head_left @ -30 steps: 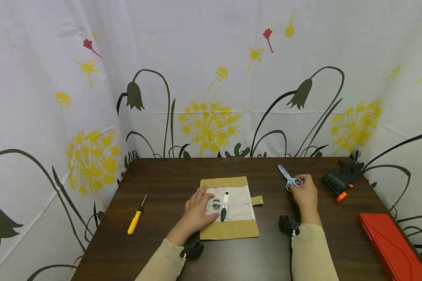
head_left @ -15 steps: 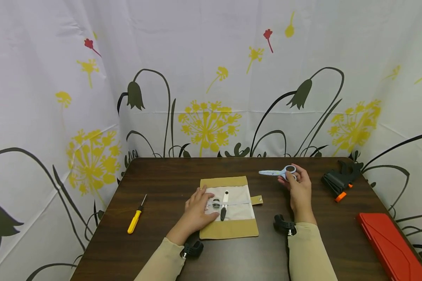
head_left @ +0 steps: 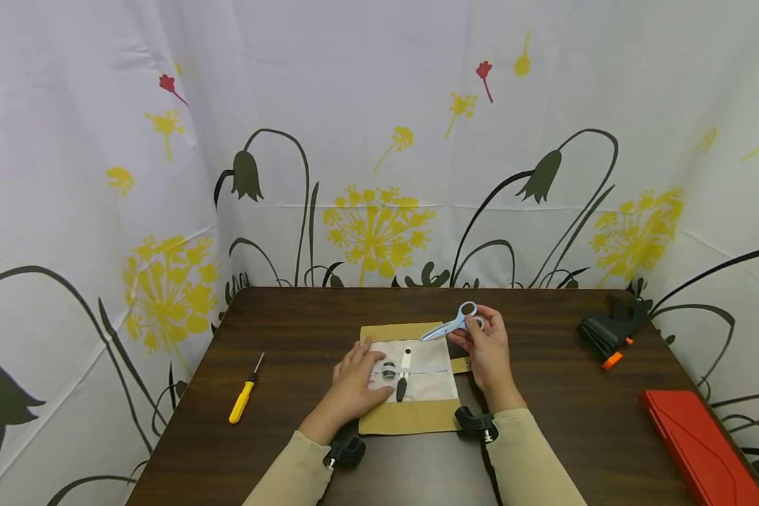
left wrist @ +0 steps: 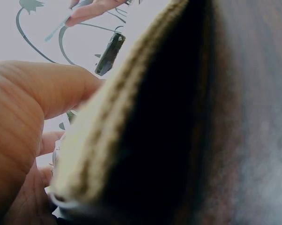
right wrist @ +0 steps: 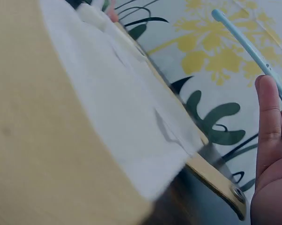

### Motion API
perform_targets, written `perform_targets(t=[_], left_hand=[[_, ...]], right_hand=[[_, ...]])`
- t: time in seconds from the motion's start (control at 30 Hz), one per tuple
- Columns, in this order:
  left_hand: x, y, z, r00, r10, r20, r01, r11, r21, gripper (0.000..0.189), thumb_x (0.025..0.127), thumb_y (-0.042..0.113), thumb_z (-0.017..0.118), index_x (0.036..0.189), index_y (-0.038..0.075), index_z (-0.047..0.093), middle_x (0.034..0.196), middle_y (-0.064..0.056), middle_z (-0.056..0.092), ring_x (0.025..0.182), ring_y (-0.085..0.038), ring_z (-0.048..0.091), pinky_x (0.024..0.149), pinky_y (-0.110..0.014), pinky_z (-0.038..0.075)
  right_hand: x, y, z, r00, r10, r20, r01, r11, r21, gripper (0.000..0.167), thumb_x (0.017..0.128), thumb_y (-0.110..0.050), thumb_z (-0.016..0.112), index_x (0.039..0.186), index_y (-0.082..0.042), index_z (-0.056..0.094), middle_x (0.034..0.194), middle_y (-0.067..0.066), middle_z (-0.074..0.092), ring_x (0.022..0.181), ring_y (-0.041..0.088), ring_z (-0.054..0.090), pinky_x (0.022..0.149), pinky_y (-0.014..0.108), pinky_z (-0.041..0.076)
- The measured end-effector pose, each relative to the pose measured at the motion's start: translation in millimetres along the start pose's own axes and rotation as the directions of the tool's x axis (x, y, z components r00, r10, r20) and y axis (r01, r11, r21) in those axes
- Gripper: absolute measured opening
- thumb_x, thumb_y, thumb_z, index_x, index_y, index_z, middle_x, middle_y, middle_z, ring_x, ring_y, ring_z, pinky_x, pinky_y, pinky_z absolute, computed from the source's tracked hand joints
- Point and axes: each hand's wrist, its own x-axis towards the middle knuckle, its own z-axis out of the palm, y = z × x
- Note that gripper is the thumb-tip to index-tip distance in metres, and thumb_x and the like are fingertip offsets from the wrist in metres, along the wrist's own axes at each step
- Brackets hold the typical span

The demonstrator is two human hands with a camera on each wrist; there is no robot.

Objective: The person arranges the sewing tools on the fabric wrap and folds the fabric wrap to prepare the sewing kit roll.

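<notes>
My right hand (head_left: pixel 490 355) pinches a pair of light blue scissors (head_left: pixel 445 330) by the finger loops, the blades pointing left over the top right corner of an unfolded tan fabric pouch (head_left: pixel 411 419). In the right wrist view, the scissors (right wrist: pixel 244 42) appear edge-on above the fingers. My left hand (head_left: pixel 354 379) rests on the pouch's left side, fingers spread and relaxed. An elastic band across the white lining crosses a small dark round spool-like item (head_left: pixel 388 370) and a slim white tool with a black handle (head_left: pixel 401 388). A snap tab (right wrist: pixel 237 193) sticks out at the right.
A yellow-handled screwdriver (head_left: pixel 242 402) lies to the left on the dark wooden table (head_left: pixel 303 316). At the far right sits a black clamp-like tool with orange tips (head_left: pixel 610 330). Nearer on that side is a flat red case (head_left: pixel 702 443). A printed curtain hangs behind.
My right hand has lifted the scissors from the table's right side and carried them left over the pouch, the blades turning from up-left to down-left. The left hand stays put.
</notes>
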Motion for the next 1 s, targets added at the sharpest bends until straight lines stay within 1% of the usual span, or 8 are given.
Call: perform_targets(t=[0.1, 0.2, 0.33, 0.47, 0.53, 0.7, 0.83, 1.0], left_hand=[[0.2, -0.3, -0.1, 1.000, 0.002, 0.004, -0.002, 1.000, 0.007, 0.065, 0.092, 0.035, 0.086, 0.147, 0.013, 0.060, 0.181, -0.018, 0.025, 0.169, -0.044, 0.015, 0.127, -0.074, 0.016], [0.5, -0.7, 0.2, 1.000, 0.004, 0.006, -0.004, 1.000, 0.011, 0.065, 0.092, 0.035, 0.086, 0.147, 0.014, 0.060, 0.181, -0.018, 0.025, 0.169, -0.045, 0.015, 0.127, -0.074, 0.016], [0.4, -0.6, 0.5, 1.000, 0.003, 0.008, -0.003, 1.000, 0.011, 0.065, 0.092, 0.035, 0.085, 0.147, 0.013, 0.060, 0.181, -0.018, 0.024, 0.169, -0.045, 0.015, 0.127, -0.074, 0.015], [0.2, -1.1, 0.8, 1.000, 0.002, 0.005, -0.002, 1.000, 0.014, 0.065, 0.092, 0.035, 0.085, 0.147, 0.013, 0.060, 0.181, -0.018, 0.025, 0.169, -0.044, 0.015, 0.126, -0.074, 0.015], [0.3, -1.3, 1.0, 1.000, 0.005, 0.001, -0.005, 1.000, 0.016, 0.065, 0.091, 0.035, 0.086, 0.147, 0.013, 0.060, 0.181, -0.018, 0.025, 0.169, -0.045, 0.016, 0.126, -0.074, 0.016], [-0.6, -1.0, 0.7, 1.000, 0.004, 0.000, -0.004, 1.000, 0.015, 0.065, 0.092, 0.035, 0.085, 0.147, 0.013, 0.060, 0.181, -0.018, 0.025, 0.169, -0.045, 0.016, 0.126, -0.074, 0.016], [-0.8, -0.4, 0.2, 1.000, 0.004, -0.002, -0.004, 1.000, 0.012, 0.065, 0.092, 0.034, 0.085, 0.147, 0.012, 0.060, 0.181, -0.018, 0.025, 0.169, -0.045, 0.015, 0.126, -0.074, 0.016], [-0.6, 1.0, -0.7, 1.000, 0.006, -0.004, -0.006, 1.000, 0.011, 0.065, 0.091, 0.034, 0.085, 0.147, 0.012, 0.060, 0.181, -0.018, 0.025, 0.169, -0.045, 0.016, 0.126, -0.073, 0.017]], right_hand=[[-1.6, 4, 2, 1.000, 0.014, 0.011, -0.014, 0.998, -0.056, 0.046, 0.110, -0.001, 0.059, 0.152, 0.001, 0.038, 0.109, 0.005, 0.063, 0.081, 0.019, 0.076, 0.083, 0.037, 0.068], [-1.6, 7, 3, 1.000, 0.024, 0.019, -0.022, 0.996, -0.088, 0.050, 0.108, 0.004, 0.061, 0.153, 0.001, 0.039, 0.111, 0.008, 0.060, 0.083, 0.021, 0.075, 0.086, 0.040, 0.068], [-1.3, 10, 3, 0.999, 0.040, -0.002, -0.040, 0.990, -0.138, 0.052, 0.106, 0.007, 0.063, 0.153, -0.001, 0.042, 0.109, 0.008, 0.059, 0.083, 0.021, 0.075, 0.086, 0.039, 0.068], [-1.6, 12, 3, 0.998, 0.057, -0.025, -0.061, 0.981, -0.183, 0.051, 0.105, 0.008, 0.063, 0.151, -0.005, 0.044, 0.103, 0.006, 0.057, 0.080, 0.019, 0.076, 0.082, 0.037, 0.068], [-1.9, 13, 3, 0.998, 0.060, -0.027, -0.064, 0.980, -0.189, 0.050, 0.105, 0.009, 0.062, 0.150, -0.005, 0.044, 0.101, 0.005, 0.057, 0.078, 0.019, 0.075, 0.080, 0.037, 0.068], [-2.9, 14, 3, 0.997, 0.069, -0.028, -0.074, 0.973, -0.219, 0.047, 0.105, 0.008, 0.063, 0.146, -0.005, 0.043, 0.101, 0.005, 0.055, 0.078, 0.020, 0.076, 0.079, 0.038, 0.068], [-2.4, 15, 3, 0.996, 0.082, -0.019, -0.084, 0.960, -0.269, 0.044, 0.105, 0.008, 0.063, 0.144, -0.003, 0.045, 0.102, 0.008, 0.052, 0.079, 0.018, 0.075, 0.078, 0.037, 0.068], [-0.7, 16, 2, 0.995, 0.100, -0.012, -0.098, 0.943, -0.317, 0.042, 0.105, 0.005, 0.065, 0.143, -0.002, 0.049, 0.103, 0.009, 0.054, 0.078, 0.017, 0.076, 0.077, 0.034, 0.068]])
